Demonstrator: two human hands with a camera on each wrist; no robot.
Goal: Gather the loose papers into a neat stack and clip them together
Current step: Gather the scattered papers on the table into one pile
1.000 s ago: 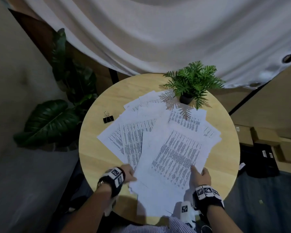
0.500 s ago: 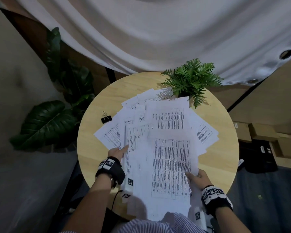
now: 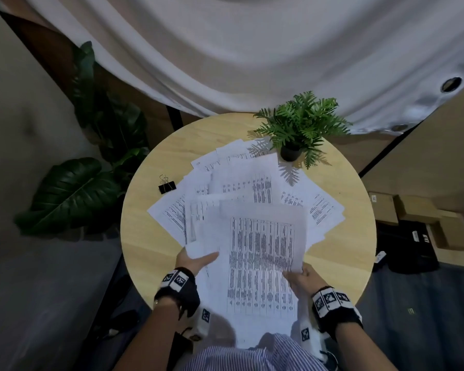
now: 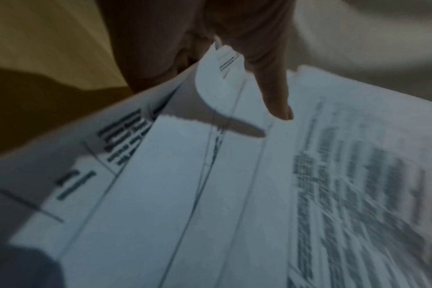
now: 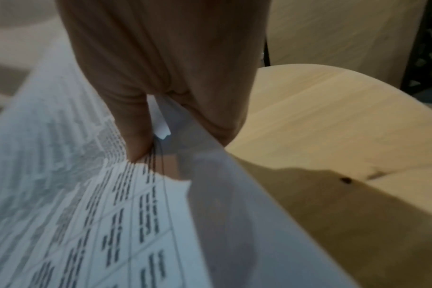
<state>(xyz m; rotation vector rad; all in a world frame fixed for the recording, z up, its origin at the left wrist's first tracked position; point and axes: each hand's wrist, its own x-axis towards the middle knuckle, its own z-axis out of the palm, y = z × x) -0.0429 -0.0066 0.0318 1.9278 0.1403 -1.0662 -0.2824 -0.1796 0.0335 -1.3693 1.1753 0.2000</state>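
While the left hand (image 3: 196, 261) and right hand (image 3: 304, 277) pinched the papers (image 3: 260, 253) at the table's (image 3: 150, 253) six o'clock, unaligned sheets risked slipping; the binder clip (image 3: 167, 186) lay at ten o'clock.

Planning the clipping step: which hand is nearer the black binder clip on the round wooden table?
Left. The left hand grips the papers' near-left edge, on the black binder clip's side. The right hand pinches the right edge, farther away.
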